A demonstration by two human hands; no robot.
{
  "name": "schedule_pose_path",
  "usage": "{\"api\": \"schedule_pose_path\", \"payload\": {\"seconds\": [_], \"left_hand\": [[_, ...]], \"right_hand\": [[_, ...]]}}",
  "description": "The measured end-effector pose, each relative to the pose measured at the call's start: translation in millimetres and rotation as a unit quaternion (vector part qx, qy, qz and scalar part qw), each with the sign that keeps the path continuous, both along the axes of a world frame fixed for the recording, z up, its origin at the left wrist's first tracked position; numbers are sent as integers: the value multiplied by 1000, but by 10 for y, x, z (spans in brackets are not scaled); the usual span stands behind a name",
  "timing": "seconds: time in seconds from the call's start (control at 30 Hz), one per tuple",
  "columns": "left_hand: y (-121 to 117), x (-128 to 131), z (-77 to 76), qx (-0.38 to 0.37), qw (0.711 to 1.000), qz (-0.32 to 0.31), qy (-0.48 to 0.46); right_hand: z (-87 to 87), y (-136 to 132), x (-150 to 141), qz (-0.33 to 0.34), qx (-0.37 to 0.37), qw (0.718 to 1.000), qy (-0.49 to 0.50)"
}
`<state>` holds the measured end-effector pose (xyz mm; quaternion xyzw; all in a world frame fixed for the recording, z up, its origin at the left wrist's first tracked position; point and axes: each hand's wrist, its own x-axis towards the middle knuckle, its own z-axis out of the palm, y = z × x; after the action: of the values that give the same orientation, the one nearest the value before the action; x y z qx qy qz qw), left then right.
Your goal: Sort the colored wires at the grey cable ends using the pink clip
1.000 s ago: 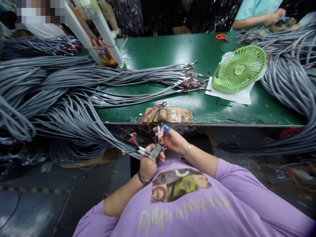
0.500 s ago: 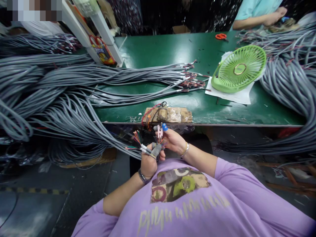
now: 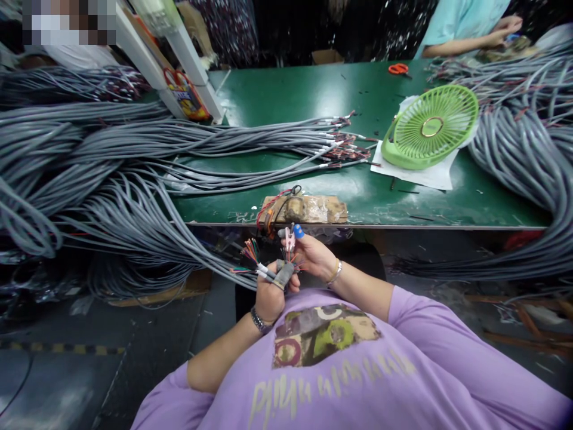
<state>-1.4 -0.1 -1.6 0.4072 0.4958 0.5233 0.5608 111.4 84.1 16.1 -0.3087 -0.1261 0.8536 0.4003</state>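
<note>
My left hand (image 3: 270,297) is closed round the ends of several grey cables (image 3: 267,274), with grey wrapping on a finger. White bands sit near these ends, and thin coloured wires (image 3: 251,251) fan out beyond them. More thin wires stand up between my two hands. My right hand (image 3: 319,258) pinches a small pale pink clip-like tool (image 3: 290,240) right above those wires; its exact kind is too small to tell. A blue cover (image 3: 298,231) is on one fingertip of that hand. My fingers partly hide where the tool meets the wires.
Past my hands, a wooden block (image 3: 316,209) with red and black leads lies at the edge of the green table (image 3: 286,86). Grey cable bundles (image 3: 89,140) cover the left. A green fan (image 3: 430,127), orange-handled scissors (image 3: 398,69) and a co-worker's arm (image 3: 461,46) are further right.
The coloured wires beside my left hand have shifted slightly and spread differently. Both hands keep their hold in nearly the same place. The co-worker's hands have moved a little.
</note>
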Motion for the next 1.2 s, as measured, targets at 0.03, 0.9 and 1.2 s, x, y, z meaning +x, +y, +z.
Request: {"api": "schedule_pose_path", "payload": {"seconds": [0.03, 0.9, 1.2], "left_hand": [[1, 0, -5, 1, 1000, 1, 0], [3, -20, -5, -16, 1000, 8, -12], [-88, -48, 24, -19, 1000, 15, 2]], "right_hand": [[2, -2, 1, 0, -2, 1000, -1], [-10, -24, 39, 25, -20, 999, 5], [-106, -64, 161, 81, 38, 996, -5]]}}
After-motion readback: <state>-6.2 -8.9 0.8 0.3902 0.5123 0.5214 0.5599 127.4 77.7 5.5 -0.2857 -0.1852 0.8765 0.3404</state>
